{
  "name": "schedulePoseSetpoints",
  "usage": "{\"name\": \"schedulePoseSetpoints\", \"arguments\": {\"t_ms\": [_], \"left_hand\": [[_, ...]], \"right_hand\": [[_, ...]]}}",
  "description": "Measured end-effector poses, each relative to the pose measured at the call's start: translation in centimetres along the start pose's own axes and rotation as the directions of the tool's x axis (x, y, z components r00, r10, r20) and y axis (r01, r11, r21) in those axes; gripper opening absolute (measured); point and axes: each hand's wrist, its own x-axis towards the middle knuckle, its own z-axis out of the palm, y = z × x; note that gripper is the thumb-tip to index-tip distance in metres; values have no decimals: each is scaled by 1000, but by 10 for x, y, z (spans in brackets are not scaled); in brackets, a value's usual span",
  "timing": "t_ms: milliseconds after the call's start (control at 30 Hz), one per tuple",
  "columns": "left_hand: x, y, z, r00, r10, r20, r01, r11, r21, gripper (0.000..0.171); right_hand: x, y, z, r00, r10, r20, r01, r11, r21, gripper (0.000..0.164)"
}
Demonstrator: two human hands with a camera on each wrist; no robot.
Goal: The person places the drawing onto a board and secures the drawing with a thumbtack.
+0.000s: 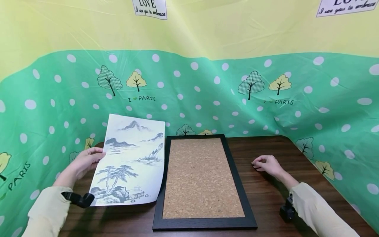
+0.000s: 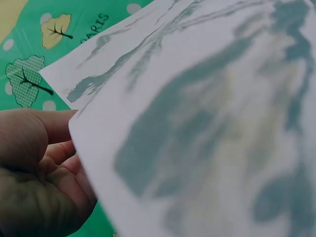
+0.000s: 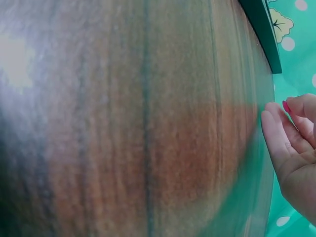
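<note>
On the left of the head view, my left hand (image 1: 88,160) pinches the left edge of a paper sheet (image 1: 145,138) printed with an ink landscape of mountains and pines. The sheet is lifted above the table and bows a little. Up close in the left wrist view, thumb and fingers of the left hand (image 2: 42,168) meet at the edge of the print (image 2: 163,148). A black frame (image 1: 204,223) with a cork board (image 1: 202,177) inside lies right of the sheet. Farther right, my right hand (image 1: 267,165) hovers low over the table, fingers loosely bent, with no held object discernible.
The dark wood table (image 1: 245,148) carries the frame. Behind and beside it hangs a green and yellow cloth (image 1: 207,89) with dots and trees. A black wrist camera (image 1: 78,199) sits close to the sheet's lower left corner.
</note>
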Motion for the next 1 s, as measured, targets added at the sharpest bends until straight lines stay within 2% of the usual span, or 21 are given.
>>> {"name": "schedulePoseSetpoints", "arguments": {"t_ms": [167, 433, 667, 867, 1000], "left_hand": [[3, 7, 11, 1000, 1, -13, -1, 1000, 4, 23], [15, 15, 45, 998, -36, -41, 32, 994, -104, 21], [28, 16, 91, 997, -65, -53, 54, 981, -186, 25], [42, 8, 137, 994, -84, -73, 64, 969, -239, 20], [47, 3, 168, 992, -91, -90, 69, 972, -223, 17]], "right_hand": [[-1, -2, 1, 1000, -6, -6, 7, 1000, 27, 20], [0, -3, 1, 999, 11, -42, -6, 995, 99, 26], [0, -4, 1, 997, 9, -73, -2, 995, 101, 24], [0, -6, 3, 999, 12, -52, -6, 994, 112, 24], [0, -8, 5, 999, 10, -42, -5, 995, 103, 25]]}}
